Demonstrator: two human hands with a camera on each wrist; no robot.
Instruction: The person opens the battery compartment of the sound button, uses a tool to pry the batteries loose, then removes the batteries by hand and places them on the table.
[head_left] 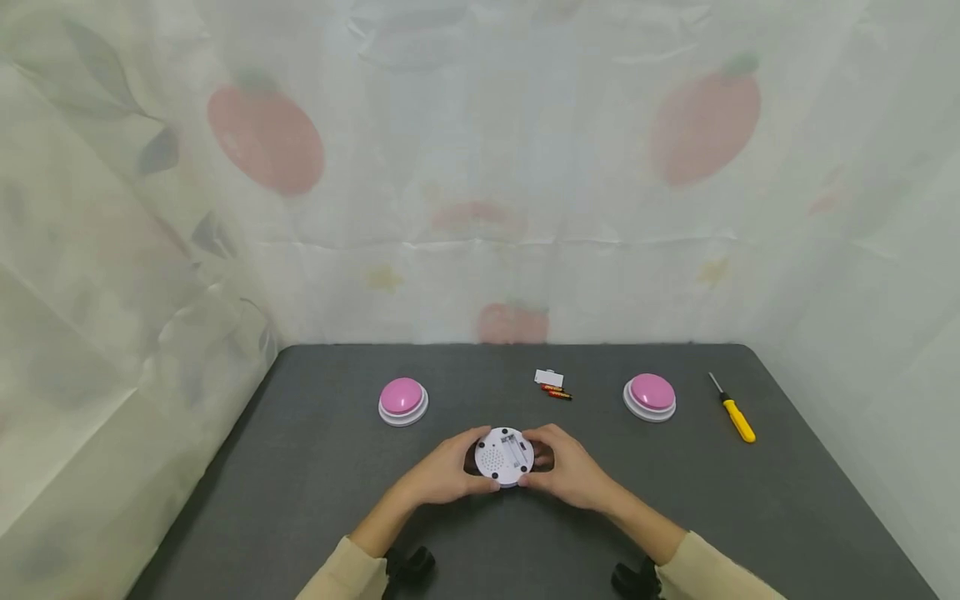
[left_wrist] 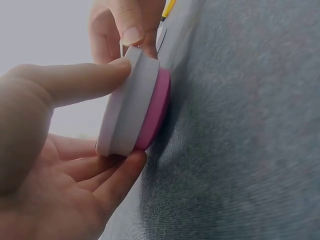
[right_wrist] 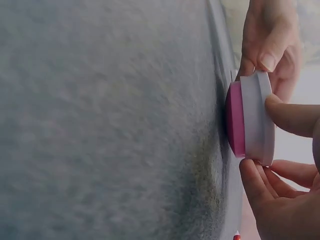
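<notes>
A round white push button (head_left: 492, 468) is held upside down over the middle of the table, its underside facing up. An uncovered battery compartment, a patch of small speaker holes and dark round feet show on it. My left hand (head_left: 444, 472) grips its left edge, thumb on the near rim and fingers round the far side. Opposite, my right hand (head_left: 573, 473) grips the right edge the same way. Both wrist views show the pink dome (left_wrist: 156, 110) facing down, close over the grey tabletop.
Two more pink-topped push buttons stand dome up, one at left (head_left: 402, 398) and one at right (head_left: 651, 395). A small white cover (head_left: 549, 378) lies at the back beside two batteries (head_left: 558, 395). A yellow-handled screwdriver (head_left: 738, 420) lies far right. Printed curtains surround the grey table (head_left: 315, 467).
</notes>
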